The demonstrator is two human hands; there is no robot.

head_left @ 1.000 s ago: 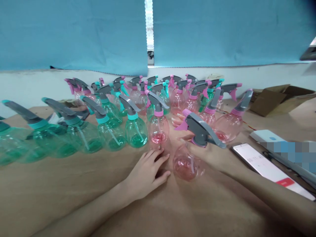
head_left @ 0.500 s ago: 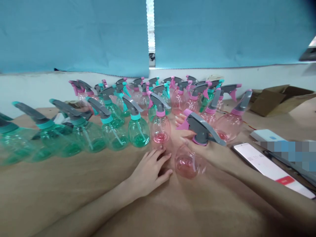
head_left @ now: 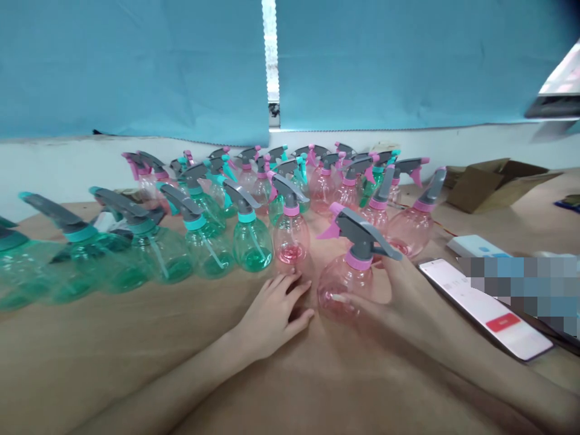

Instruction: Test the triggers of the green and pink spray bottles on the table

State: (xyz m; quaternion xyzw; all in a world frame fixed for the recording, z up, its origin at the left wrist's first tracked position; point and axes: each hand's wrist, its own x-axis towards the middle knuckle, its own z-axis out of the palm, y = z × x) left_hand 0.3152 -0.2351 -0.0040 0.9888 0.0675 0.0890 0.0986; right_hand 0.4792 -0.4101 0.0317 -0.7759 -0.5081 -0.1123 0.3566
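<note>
Pink spray bottle [head_left: 344, 287] — tilted, gripped in the curled fingers of the right hand [head_left: 385, 296] — while the open left hand [head_left: 272, 320] rests on the counter [head_left: 136, 326], fingertips just beside an upright pink bottle [head_left: 291, 238].

Pixelated patch [head_left: 516, 290] hides whatever's right of the phone [head_left: 484, 305]; on-screen text too small to read. Green spray bottles [head_left: 18, 269] cut off at L edge. R hand [head_left: 385, 296] covers part of pink spray bottle [head_left: 344, 284]. Back-row bottles [head_left: 247, 175] overlap, exact no. unclear. Pale object [head_left: 559, 90] cut off top R, can't tell what it is.
</note>
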